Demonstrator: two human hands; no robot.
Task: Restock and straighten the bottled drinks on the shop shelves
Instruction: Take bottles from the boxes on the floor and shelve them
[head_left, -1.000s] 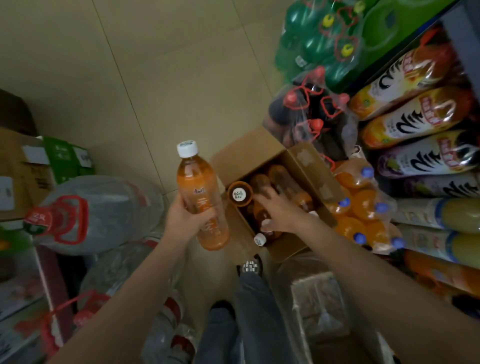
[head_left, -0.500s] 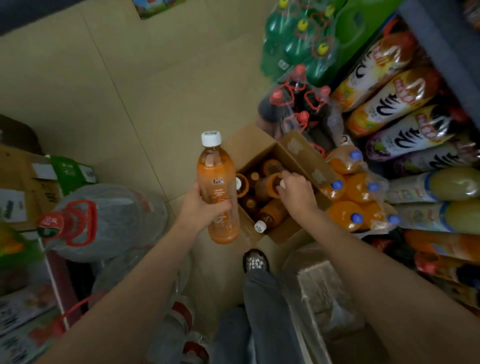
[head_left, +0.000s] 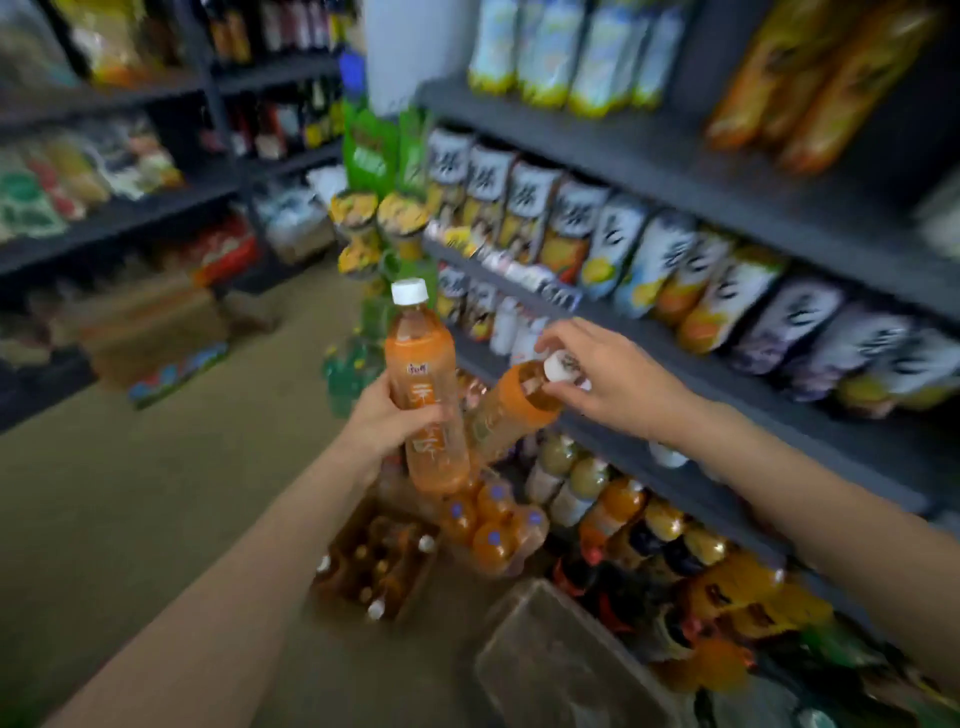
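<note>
My left hand grips an orange tea bottle with a white cap around its lower half and holds it upright at chest height. My right hand holds a second orange tea bottle by its white cap; this one hangs tilted, its base pointing down-left behind the first bottle. Both are in front of the dark shop shelves, which carry rows of large juice bottles. On the floor below stands the open cardboard box with several more tea bottles.
A shrink-wrapped pack of orange drinks with blue caps lies beside the box. More bottles fill the bottom shelf. A clear plastic-wrapped case is near my feet. Cardboard cartons sit at the left, with tan floor between.
My right hand has pulled a second bottle out of the box and lifted it by the cap. My view has swung up from the floor to the shelves; the left bottle stays held.
</note>
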